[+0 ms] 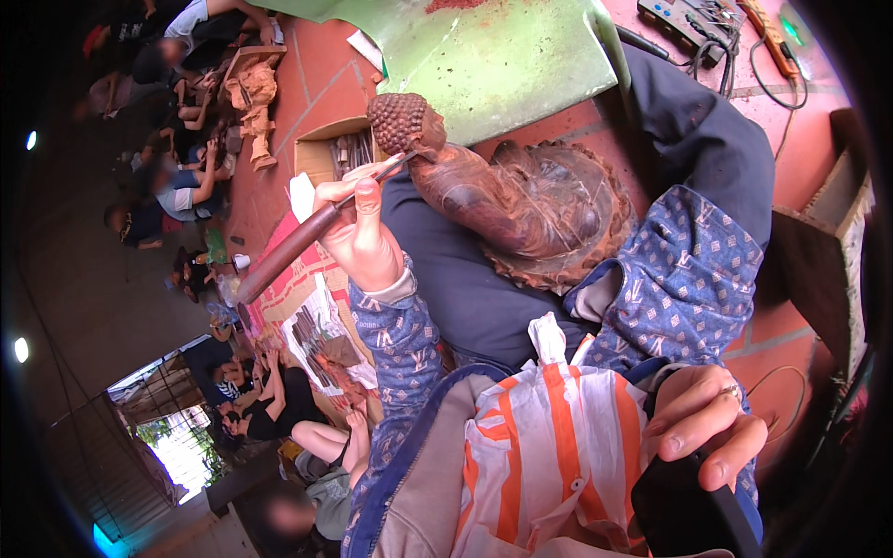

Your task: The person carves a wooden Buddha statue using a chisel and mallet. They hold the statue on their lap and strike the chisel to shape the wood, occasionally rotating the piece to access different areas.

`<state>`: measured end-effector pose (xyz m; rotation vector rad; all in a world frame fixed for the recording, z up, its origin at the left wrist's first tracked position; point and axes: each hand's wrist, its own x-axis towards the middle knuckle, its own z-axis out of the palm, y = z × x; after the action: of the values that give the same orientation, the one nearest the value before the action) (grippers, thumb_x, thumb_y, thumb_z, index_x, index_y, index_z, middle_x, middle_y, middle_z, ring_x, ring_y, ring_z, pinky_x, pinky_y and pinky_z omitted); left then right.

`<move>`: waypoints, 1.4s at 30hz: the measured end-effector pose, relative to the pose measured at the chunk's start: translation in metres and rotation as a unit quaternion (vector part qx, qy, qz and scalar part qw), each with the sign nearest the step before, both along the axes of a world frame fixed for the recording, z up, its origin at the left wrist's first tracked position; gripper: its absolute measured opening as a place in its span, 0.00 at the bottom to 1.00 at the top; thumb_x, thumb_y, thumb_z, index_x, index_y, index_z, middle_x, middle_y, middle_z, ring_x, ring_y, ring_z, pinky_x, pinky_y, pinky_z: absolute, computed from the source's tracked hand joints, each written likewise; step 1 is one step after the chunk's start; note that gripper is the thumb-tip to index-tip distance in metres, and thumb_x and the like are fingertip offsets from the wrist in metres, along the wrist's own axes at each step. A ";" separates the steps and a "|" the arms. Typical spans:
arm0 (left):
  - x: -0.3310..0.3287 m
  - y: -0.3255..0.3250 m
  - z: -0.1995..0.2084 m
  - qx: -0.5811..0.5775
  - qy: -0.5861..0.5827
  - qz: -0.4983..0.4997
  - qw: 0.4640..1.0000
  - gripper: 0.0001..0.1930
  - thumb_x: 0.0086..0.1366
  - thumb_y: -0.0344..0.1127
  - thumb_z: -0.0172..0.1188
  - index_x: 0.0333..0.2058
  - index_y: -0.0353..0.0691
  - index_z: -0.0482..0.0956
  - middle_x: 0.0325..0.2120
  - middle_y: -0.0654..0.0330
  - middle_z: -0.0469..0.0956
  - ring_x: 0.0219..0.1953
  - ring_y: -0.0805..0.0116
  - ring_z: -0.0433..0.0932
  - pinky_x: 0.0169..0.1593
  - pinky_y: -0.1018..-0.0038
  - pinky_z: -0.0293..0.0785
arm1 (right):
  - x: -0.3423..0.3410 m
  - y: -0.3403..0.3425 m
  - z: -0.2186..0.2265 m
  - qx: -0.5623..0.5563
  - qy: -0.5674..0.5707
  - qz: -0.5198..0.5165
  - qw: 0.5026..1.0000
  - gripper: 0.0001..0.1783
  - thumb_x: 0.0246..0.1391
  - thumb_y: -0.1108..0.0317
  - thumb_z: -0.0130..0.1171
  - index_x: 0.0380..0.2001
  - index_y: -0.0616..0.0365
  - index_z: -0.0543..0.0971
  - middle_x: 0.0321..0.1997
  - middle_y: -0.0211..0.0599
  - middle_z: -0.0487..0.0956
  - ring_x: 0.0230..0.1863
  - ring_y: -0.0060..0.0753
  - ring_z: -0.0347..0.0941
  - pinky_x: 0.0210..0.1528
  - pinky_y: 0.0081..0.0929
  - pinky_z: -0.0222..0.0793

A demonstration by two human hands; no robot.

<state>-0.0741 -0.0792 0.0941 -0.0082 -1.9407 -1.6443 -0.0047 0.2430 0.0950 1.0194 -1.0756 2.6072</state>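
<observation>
A brown carved wooden statue (521, 200) with a knobbly curled-hair head (400, 126) leans across my dark-trousered lap, its broad scalloped base to the right. My left hand (363, 232) is closed round a carving chisel (293, 251); its wooden handle sticks out to the lower left. The thin metal blade reaches the statue's neck and chin and seems to touch there. Close to the camera at lower right, my right hand (702, 418), with a ring on one finger, curls its fingers over a black object (693, 511). The kind of that object is cut off from view.
Beyond the statue lies a green sheet (484, 70). A cardboard box of tools (344, 153) stands to the left, with more chisels (312, 344) on paper below. A control box with cables (693, 28) is at upper right, a wooden box (828, 251) at right. Several people sit far left.
</observation>
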 end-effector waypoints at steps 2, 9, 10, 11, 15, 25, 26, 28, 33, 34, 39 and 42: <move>0.005 -0.001 0.001 -0.002 0.004 0.028 1.000 0.06 0.65 0.28 0.57 0.34 0.38 0.67 0.34 0.48 0.78 0.41 0.56 0.79 0.52 0.61 0.71 | 0.002 -0.001 -0.002 -0.003 0.005 -0.006 1.000 0.18 0.60 0.52 0.53 0.47 0.50 0.74 0.44 0.49 0.78 0.36 0.36 0.76 0.33 0.18 0.74; 0.007 0.006 0.008 -0.064 0.020 0.079 0.995 0.06 0.65 0.27 0.56 0.34 0.37 0.67 0.35 0.47 0.78 0.41 0.56 0.79 0.55 0.61 0.68 | 0.002 -0.001 -0.006 -0.011 0.024 -0.001 1.000 0.18 0.60 0.53 0.53 0.46 0.51 0.74 0.43 0.50 0.78 0.35 0.37 0.76 0.33 0.18 0.74; 0.007 0.008 0.008 -0.062 0.022 0.077 0.995 0.06 0.65 0.27 0.56 0.34 0.37 0.67 0.34 0.48 0.78 0.41 0.56 0.79 0.55 0.61 0.68 | 0.002 -0.001 -0.005 -0.005 0.027 -0.011 1.000 0.18 0.60 0.53 0.53 0.46 0.51 0.74 0.43 0.49 0.78 0.35 0.37 0.76 0.33 0.18 0.74; 0.006 0.010 0.007 -0.060 0.023 0.076 0.995 0.06 0.65 0.27 0.56 0.33 0.37 0.67 0.34 0.49 0.78 0.41 0.56 0.78 0.56 0.61 0.68 | 0.003 -0.001 -0.005 -0.002 0.033 -0.021 0.999 0.18 0.60 0.53 0.53 0.46 0.51 0.74 0.43 0.49 0.78 0.35 0.37 0.76 0.33 0.18 0.74; 0.002 0.017 0.008 -0.052 0.063 0.045 0.996 0.12 0.61 0.22 0.54 0.42 0.39 0.65 0.33 0.52 0.75 0.39 0.59 0.76 0.53 0.61 0.70 | 0.003 -0.005 -0.004 -0.007 0.036 -0.034 0.999 0.19 0.59 0.53 0.54 0.46 0.53 0.74 0.43 0.48 0.78 0.35 0.37 0.76 0.33 0.18 0.74; 0.028 0.042 0.041 -0.124 0.087 -0.076 0.986 0.28 0.65 0.59 0.49 0.44 0.36 0.70 0.12 0.64 0.64 0.12 0.77 0.61 0.17 0.78 0.60 | 0.006 -0.005 0.001 -0.005 0.028 0.014 0.999 0.18 0.59 0.51 0.53 0.46 0.50 0.74 0.42 0.50 0.78 0.34 0.38 0.75 0.33 0.18 0.74; 0.028 0.045 0.046 -0.248 0.066 -0.170 0.952 0.22 0.55 0.47 0.58 0.44 0.39 0.72 0.15 0.65 0.66 0.15 0.74 0.66 0.19 0.78 0.63 | 0.006 -0.007 0.002 -0.002 0.029 0.013 0.999 0.18 0.59 0.51 0.53 0.46 0.50 0.74 0.42 0.50 0.78 0.34 0.38 0.75 0.33 0.19 0.74; 0.026 0.061 0.055 -0.434 0.071 -0.293 0.849 0.24 0.43 0.34 0.66 0.43 0.50 0.77 0.23 0.68 0.70 0.21 0.71 0.73 0.22 0.77 0.67 | 0.008 -0.010 0.007 0.009 0.027 0.005 1.000 0.18 0.59 0.51 0.53 0.46 0.51 0.74 0.42 0.50 0.78 0.34 0.38 0.75 0.32 0.19 0.74; 0.035 0.077 0.038 -0.431 0.189 -0.353 0.809 0.10 0.47 0.41 0.65 0.30 0.51 0.78 0.23 0.65 0.70 0.26 0.70 0.71 0.33 0.71 0.66 | 0.011 -0.019 0.014 0.007 0.030 0.023 0.999 0.18 0.59 0.51 0.54 0.45 0.51 0.74 0.42 0.50 0.78 0.34 0.38 0.75 0.32 0.19 0.75; 0.033 0.074 0.036 -0.440 0.198 -0.375 0.791 0.10 0.50 0.44 0.64 0.28 0.49 0.78 0.22 0.65 0.69 0.26 0.70 0.71 0.34 0.71 0.65 | 0.011 -0.019 0.016 0.014 0.029 0.023 0.999 0.18 0.58 0.51 0.54 0.45 0.51 0.74 0.43 0.51 0.78 0.34 0.38 0.76 0.33 0.20 0.75; 0.024 0.055 0.033 -0.431 0.150 -0.378 0.806 0.28 0.64 0.61 0.44 0.16 0.44 0.66 0.19 0.64 0.64 0.23 0.65 0.67 0.36 0.66 0.60 | 0.008 -0.030 0.022 0.021 0.041 0.010 0.999 0.19 0.59 0.51 0.54 0.46 0.51 0.74 0.43 0.51 0.78 0.35 0.39 0.76 0.33 0.20 0.76; 0.023 0.045 0.035 -0.430 0.139 -0.363 0.815 0.27 0.64 0.57 0.42 0.13 0.44 0.60 0.17 0.63 0.61 0.21 0.65 0.64 0.34 0.66 0.59 | 0.010 -0.023 0.017 0.025 0.045 0.036 0.998 0.19 0.59 0.51 0.54 0.47 0.51 0.74 0.44 0.52 0.78 0.35 0.40 0.76 0.33 0.21 0.76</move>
<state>-0.0515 -0.0341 0.1294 -1.4054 -2.3946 -0.8688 0.0050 0.2200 0.1124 1.1965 -1.1093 2.5741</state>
